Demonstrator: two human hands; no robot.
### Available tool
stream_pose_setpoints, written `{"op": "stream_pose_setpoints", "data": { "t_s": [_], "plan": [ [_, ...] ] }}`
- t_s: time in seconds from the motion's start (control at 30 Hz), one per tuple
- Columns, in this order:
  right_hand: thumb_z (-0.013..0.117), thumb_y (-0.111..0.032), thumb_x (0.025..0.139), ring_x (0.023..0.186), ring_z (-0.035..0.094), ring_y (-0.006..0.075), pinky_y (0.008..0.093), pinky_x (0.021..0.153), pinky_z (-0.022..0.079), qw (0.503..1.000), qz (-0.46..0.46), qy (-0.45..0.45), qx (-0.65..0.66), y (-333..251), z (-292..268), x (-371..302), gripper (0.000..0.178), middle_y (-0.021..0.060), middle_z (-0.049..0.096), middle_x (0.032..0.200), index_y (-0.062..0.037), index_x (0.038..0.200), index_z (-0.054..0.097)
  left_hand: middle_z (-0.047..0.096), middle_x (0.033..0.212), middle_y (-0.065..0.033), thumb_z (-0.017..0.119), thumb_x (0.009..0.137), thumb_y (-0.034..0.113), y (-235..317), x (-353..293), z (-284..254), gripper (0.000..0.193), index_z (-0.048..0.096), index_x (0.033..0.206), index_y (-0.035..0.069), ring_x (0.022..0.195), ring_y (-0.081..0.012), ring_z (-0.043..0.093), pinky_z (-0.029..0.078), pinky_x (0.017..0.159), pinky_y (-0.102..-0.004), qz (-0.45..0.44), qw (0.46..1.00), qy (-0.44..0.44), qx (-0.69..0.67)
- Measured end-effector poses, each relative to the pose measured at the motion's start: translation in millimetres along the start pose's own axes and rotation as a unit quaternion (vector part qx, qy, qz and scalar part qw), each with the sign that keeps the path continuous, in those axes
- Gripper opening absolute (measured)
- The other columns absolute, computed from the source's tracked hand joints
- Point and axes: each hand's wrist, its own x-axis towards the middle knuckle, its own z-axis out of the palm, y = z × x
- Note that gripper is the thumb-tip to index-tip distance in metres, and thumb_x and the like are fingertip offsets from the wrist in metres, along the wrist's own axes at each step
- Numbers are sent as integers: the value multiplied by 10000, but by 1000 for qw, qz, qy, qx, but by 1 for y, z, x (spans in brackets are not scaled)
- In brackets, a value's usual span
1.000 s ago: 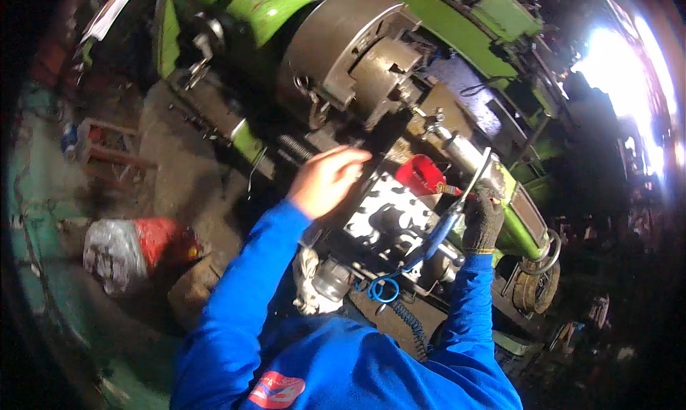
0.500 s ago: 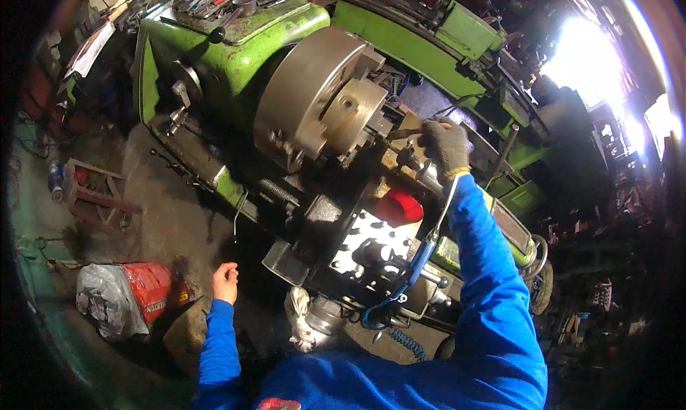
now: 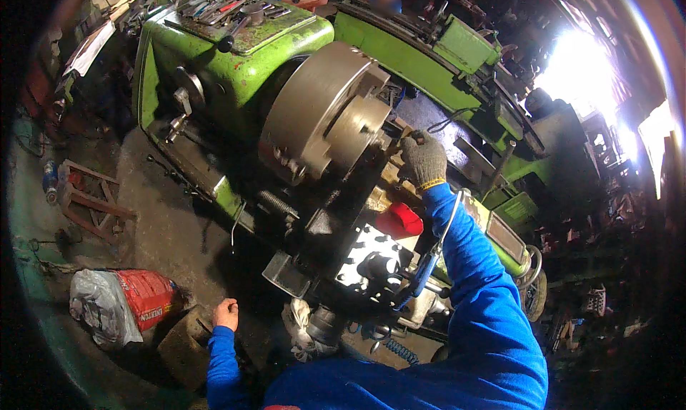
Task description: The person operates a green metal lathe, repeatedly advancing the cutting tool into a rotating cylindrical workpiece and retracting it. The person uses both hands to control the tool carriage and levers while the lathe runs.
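Head view: a green lathe [image 3: 264, 70] is seen from above, with a large chuck [image 3: 307, 113] mounted near its centre, to the right of the green housing.
Chuck: a broad, grey-brown metal drum is shown, smooth around the rim; a paler stepped block [image 3: 357, 130] projects from its face, and a dull sheen is noted on both.
Right hand [image 3: 424, 158]: a grey knitted glove with a yellow-edged cuff is worn; the fingers are bent, just beside the chuck's face. Whether anything is gripped, or the chuck touched, cannot be told.
Left hand [image 3: 226, 314]: bare, held low and well apart from the chuck, fingers curled; any content cannot be told. It is nearest to a red and silver bag [image 3: 146, 295].
Red container [image 3: 400, 221]: seated beside a brightly lit, bolted block [image 3: 368, 256].
Blue-handled tool [image 3: 424, 273]: positioned near the right forearm, fitted with a thin bent metal pipe.
Hand tools [image 3: 227, 10]: laid on the housing's flat top.
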Motion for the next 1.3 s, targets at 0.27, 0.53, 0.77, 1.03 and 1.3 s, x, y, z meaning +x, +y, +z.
{"op": "stream_pose_setpoints", "data": {
  "t_s": [0.27, 0.53, 0.77, 1.03, 1.3],
  "plan": [
    [658, -345, 927, 923, 725, 435, 509, 835, 575, 996, -34, -75, -35, 1, -5, -18, 289, 191, 765, 961, -111, 1054, 769, 779, 1031, -180, 748, 937, 207, 1, 14, 6, 189, 782, 1100, 117, 1002, -386, 741, 586, 896, -464, 7, 1000, -3, -7],
    [705, -264, 938, 757, 747, 357, 456, 704, 584, 981, -166, -38, -95, -4, -10, -34, 215, 177, 754, 860, -66, 1001, 761, 778, 1050, -185, 747, 931, 192, -21, 19, 24, 190, 779, 1095, 101, 1001, -382, 741, 587, 890, -456, 15, 999, -11, -38],
    [684, -383, 962, 900, 743, 391, 503, 801, 580, 984, -151, -53, -75, 4, -10, -42, 297, 152, 774, 966, -137, 1106, 770, 773, 1035, -191, 747, 926, 178, -45, 14, 34, 185, 778, 1089, 96, 985, -383, 738, 589, 872, -458, 7, 1000, -20, -11],
    [722, -349, 898, 922, 753, 361, 465, 800, 589, 987, -80, -114, -79, 8, -19, -16, 289, 150, 780, 1000, -120, 1068, 767, 773, 1019, -190, 748, 926, 175, -55, 12, 29, 170, 777, 1066, 83, 969, -379, 739, 587, 868, -452, -8, 999, -14, -32],
    [652, -244, 917, 865, 739, 394, 481, 733, 584, 900, -335, -142, -240, 44, 10, 69, 235, 172, 761, 946, -75, 1025, 775, 774, 1043, -183, 757, 920, 183, -55, 3, 16, 181, 783, 1082, 106, 984, -379, 739, 586, 885, -448, -10, 1000, -3, 11]
  ]
}}
